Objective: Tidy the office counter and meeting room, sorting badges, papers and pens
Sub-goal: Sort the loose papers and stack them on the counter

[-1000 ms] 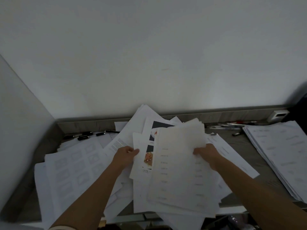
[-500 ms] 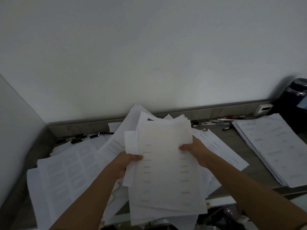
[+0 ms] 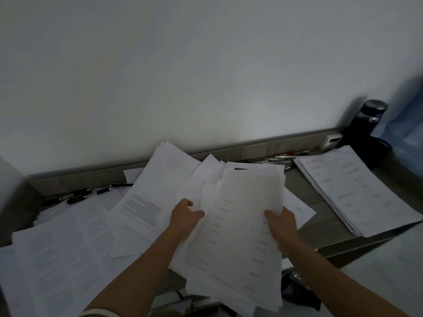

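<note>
A thick bundle of white printed papers [image 3: 240, 225] is lifted above the grey counter [image 3: 320, 225], tilted toward me. My left hand [image 3: 185, 217] grips its left edge and my right hand [image 3: 280, 221] grips its right edge. Loose sheets [image 3: 68, 248] lie spread over the counter's left half, one with a dense text block [image 3: 142, 208]. A neat stack of papers [image 3: 357, 191] lies at the right. Black pens [image 3: 77, 199] lie at the back left, and more pens [image 3: 283, 156] line the back wall behind the bundle.
A dark water bottle [image 3: 370, 120] stands in the back right corner beside a small white wall box [image 3: 332, 141]. Something blue and blurred [image 3: 409, 115] fills the far right edge. The counter's front edge runs below my right forearm, with dark objects [image 3: 297, 291] underneath.
The bundle has come up off the pile and shifted right with both hands on it. My view has swung right, bringing the bottle and right stack further in.
</note>
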The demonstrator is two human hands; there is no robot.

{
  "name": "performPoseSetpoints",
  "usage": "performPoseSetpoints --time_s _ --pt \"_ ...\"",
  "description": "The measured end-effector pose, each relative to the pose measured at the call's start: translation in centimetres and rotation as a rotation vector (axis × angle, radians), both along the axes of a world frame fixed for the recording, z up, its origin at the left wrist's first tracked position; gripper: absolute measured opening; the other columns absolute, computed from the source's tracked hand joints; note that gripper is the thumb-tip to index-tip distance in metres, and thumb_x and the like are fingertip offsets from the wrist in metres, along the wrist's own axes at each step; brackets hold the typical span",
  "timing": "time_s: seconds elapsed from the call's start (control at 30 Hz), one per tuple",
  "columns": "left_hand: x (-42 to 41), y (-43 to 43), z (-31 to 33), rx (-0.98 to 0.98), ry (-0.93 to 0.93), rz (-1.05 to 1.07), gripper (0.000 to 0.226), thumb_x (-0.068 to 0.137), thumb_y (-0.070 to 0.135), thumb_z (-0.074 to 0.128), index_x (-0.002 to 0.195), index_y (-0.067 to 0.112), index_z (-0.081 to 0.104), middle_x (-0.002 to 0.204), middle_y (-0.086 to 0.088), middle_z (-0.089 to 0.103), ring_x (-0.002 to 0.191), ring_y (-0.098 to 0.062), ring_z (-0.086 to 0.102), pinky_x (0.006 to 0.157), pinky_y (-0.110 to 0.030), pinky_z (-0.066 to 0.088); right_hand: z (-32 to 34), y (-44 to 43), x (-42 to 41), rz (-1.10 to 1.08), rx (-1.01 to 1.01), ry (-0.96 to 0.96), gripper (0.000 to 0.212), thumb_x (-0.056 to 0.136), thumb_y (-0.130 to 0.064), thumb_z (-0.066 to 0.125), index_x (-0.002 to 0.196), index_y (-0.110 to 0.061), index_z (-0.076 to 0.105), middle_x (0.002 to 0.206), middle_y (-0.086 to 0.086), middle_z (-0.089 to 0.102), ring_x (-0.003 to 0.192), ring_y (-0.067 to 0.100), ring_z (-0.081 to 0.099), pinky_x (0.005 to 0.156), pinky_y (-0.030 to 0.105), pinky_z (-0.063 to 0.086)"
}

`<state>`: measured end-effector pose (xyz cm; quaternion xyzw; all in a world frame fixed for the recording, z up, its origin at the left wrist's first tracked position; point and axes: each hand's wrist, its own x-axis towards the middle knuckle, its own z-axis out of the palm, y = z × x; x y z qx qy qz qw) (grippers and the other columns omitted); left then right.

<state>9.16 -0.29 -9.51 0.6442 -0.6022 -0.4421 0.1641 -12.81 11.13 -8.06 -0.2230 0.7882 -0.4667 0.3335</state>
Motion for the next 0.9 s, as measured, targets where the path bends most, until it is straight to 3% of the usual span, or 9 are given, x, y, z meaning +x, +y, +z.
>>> performPoseSetpoints --time_s 0.07,0.17,0.3,0.37,0.47,0.6,0.7,0.8,0.9 --pt "-0.3 0.3 0.3 0.105 0.058 -0.014 0.061 0.079 0.030 0.076 0.128 0.007 0.047 0.122 -0.009 0.053 0.107 -0.026 0.056 0.087 -0.035 0.051 0.3 -0.4 0.1 0.004 -0.020 -0.032 0.005 0.093 -0.010 0.055 0.096 -0.012 0.053 0.079 0.002 0.056 0.069 0.015 0.053 0.067 0.032 0.046" --pt "-0.6 1.0 1.1 0.203 0.133 -0.095 0.044 0.076 0.017 0.079 0.111 0.004 0.057 0.107 -0.008 0.061 0.092 -0.021 0.059 0.071 -0.027 0.051 0.2 -0.7 -0.6 -0.008 -0.034 -0.084 0.019 0.094 -0.010 0.056 0.112 -0.006 0.056 0.090 0.008 0.058 0.082 0.024 0.056 0.076 0.035 0.046" --pt "-1.1 1.3 1.4 0.262 0.153 -0.178 0.050 0.069 0.012 0.084 0.114 0.001 0.064 0.109 -0.012 0.067 0.091 -0.023 0.064 0.074 -0.028 0.053 -0.3 -0.6 -1.8 -0.013 -0.031 -0.287 0.035 0.093 -0.013 0.060 0.125 0.000 0.054 0.111 0.017 0.063 0.099 0.036 0.061 0.083 0.045 0.051" --pt "-1.5 1.2 1.6 0.294 0.202 -0.169 0.045 0.070 0.008 0.083 0.111 0.000 0.066 0.107 -0.014 0.068 0.093 -0.027 0.066 0.078 -0.034 0.055 -0.2 -0.8 -2.1 0.012 -0.031 -0.425 0.035 0.092 -0.014 0.062 0.124 -0.001 0.055 0.111 0.018 0.065 0.098 0.036 0.064 0.082 0.045 0.054" --pt "-1.6 0.8 2.8 0.331 0.291 -0.119 0.030 0.074 -0.002 0.076 0.102 0.003 0.067 0.096 -0.015 0.070 0.084 -0.029 0.066 0.069 -0.035 0.057 0.3 -1.6 -2.3 0.130 -0.019 -0.534 0.036 0.090 -0.018 0.066 0.122 -0.003 0.056 0.110 0.015 0.068 0.097 0.032 0.067 0.082 0.044 0.056" --pt "0.4 -0.5 3.9 0.242 0.294 0.016 0.026 0.073 -0.013 0.066 0.096 -0.001 0.067 0.085 -0.019 0.069 0.071 -0.031 0.065 0.062 -0.032 0.055 1.2 -2.5 -2.1 0.218 0.020 -0.385 0.039 0.091 -0.021 0.065 0.127 -0.007 0.055 0.115 0.011 0.065 0.095 0.024 0.064 0.071 0.033 0.055" --pt "3.6 -2.4 4.4 0.113 0.322 0.166 0.029 0.074 -0.015 0.063 0.101 -0.003 0.065 0.092 -0.020 0.067 0.073 -0.029 0.063 0.064 -0.031 0.052 0.9 -2.6 -3.0 0.043 0.033 -0.227 0.050 0.091 -0.023 0.064 0.137 -0.013 0.047 0.124 0.010 0.054 0.103 0.025 0.055 0.088 0.039 0.049" --pt "5.5 -3.7 4.4 -0.043 0.229 0.162 0.032 0.082 -0.016 0.057 0.111 -0.006 0.062 0.104 -0.022 0.065 0.083 -0.027 0.058 0.076 -0.032 0.048 0.7 -2.3 -3.7 -0.091 -0.016 -0.336 0.055 0.092 -0.019 0.063 0.141 -0.013 0.039 0.129 0.010 0.049 0.096 0.022 0.052 0.088 0.042 0.048" --pt "5.3 -4.5 3.8 -0.079 0.159 0.116 0.033 0.085 -0.013 0.056 0.116 -0.005 0.061 0.113 -0.025 0.063 0.090 -0.027 0.057 0.080 -0.034 0.046 0.9 -2.4 -2.9 -0.011 0.042 -0.458 0.054 0.090 -0.017 0.065 0.140 -0.014 0.042 0.126 0.010 0.051 0.103 0.023 0.054 0.086 0.045 0.052"
